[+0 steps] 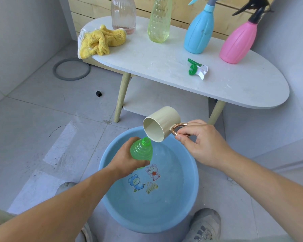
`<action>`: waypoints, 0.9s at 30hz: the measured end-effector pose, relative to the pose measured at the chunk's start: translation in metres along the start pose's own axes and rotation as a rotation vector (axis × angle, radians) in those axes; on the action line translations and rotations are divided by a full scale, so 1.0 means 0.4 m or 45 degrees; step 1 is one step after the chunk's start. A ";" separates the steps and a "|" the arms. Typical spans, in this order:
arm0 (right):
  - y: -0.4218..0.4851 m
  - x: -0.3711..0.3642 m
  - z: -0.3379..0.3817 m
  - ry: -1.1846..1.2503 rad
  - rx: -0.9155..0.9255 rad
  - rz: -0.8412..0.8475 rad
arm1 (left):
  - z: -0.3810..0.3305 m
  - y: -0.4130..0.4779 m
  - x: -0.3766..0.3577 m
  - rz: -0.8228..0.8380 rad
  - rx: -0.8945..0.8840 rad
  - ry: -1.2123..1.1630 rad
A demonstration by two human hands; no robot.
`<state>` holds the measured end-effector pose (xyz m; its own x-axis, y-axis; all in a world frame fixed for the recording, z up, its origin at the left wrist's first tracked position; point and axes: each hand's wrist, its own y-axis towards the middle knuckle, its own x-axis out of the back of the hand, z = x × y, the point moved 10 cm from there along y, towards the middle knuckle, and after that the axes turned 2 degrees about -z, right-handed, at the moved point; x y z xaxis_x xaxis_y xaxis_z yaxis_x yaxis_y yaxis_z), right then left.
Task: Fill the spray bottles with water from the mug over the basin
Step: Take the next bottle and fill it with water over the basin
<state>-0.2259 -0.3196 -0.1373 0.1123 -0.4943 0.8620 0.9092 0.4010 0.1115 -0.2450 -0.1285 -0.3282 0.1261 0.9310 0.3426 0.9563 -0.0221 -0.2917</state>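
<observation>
Left grip (128, 158) curled round green spray bottle (141, 151), neck under tilted mug (162, 124); right grip (201, 142) pinches its ring handle. Both over blue basin (189, 189), likely to catch spills.

The far half of the basin (191, 198) is crowded: the left hand (128, 158) grips the green bottle (141, 151) there, and the right hand (199, 140) holds the tilted mug (162, 124) by its ring handle, the mug's lip at the bottle's neck; the near half lies open from above, with shoes (205, 224) close to its near rim; on the table (164, 55) four bottles line the back, the widest gap lying between the yellow-green bottle (159, 20) and the blue spray bottle (198, 30); the front strip is open between the yellow cloth (100, 41) and the loose spray head (197, 69); a table leg (122, 96) stands beyond the basin's far left.
</observation>
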 end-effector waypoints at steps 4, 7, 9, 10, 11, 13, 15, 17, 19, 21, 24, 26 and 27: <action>0.000 -0.004 -0.001 -0.011 0.011 0.014 | -0.004 -0.002 0.001 0.003 -0.005 0.005; 0.001 -0.010 -0.001 -0.042 0.033 0.030 | -0.004 -0.002 0.002 -0.004 -0.002 0.004; 0.002 -0.012 -0.004 -0.044 0.027 0.038 | -0.001 -0.001 0.002 -0.006 0.007 0.002; 0.001 -0.012 -0.004 -0.044 0.026 0.037 | 0.000 -0.001 0.002 -0.006 0.012 0.005; 0.002 -0.012 -0.005 -0.045 0.028 0.035 | 0.000 -0.001 0.002 -0.006 0.013 0.010; 0.003 -0.013 -0.005 -0.047 0.035 0.035 | -0.001 -0.002 0.002 -0.005 0.017 0.018; 0.004 -0.013 -0.003 -0.045 0.048 0.030 | -0.004 -0.004 0.002 0.000 0.020 0.016; 0.004 -0.012 -0.002 -0.042 0.055 0.019 | -0.007 -0.005 0.001 0.004 0.018 0.014; 0.005 -0.013 0.000 -0.060 0.070 0.017 | -0.009 -0.006 0.001 0.005 0.017 0.008; 0.007 -0.014 -0.001 -0.068 0.072 0.018 | -0.009 -0.006 0.002 0.003 0.022 0.004; 0.005 -0.015 -0.004 -0.051 0.059 0.012 | -0.011 -0.008 0.003 0.001 0.023 -0.002; 0.004 -0.016 -0.020 0.023 -0.039 -0.007 | -0.014 -0.010 0.003 0.003 0.020 -0.008; 0.004 -0.017 -0.035 0.108 -0.122 -0.023 | -0.015 -0.011 0.003 0.006 0.019 -0.012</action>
<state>-0.2198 -0.3263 -0.1499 0.1255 -0.5657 0.8150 0.9450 0.3183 0.0754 -0.2473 -0.1295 -0.3212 0.1279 0.9343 0.3327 0.9516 -0.0211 -0.3065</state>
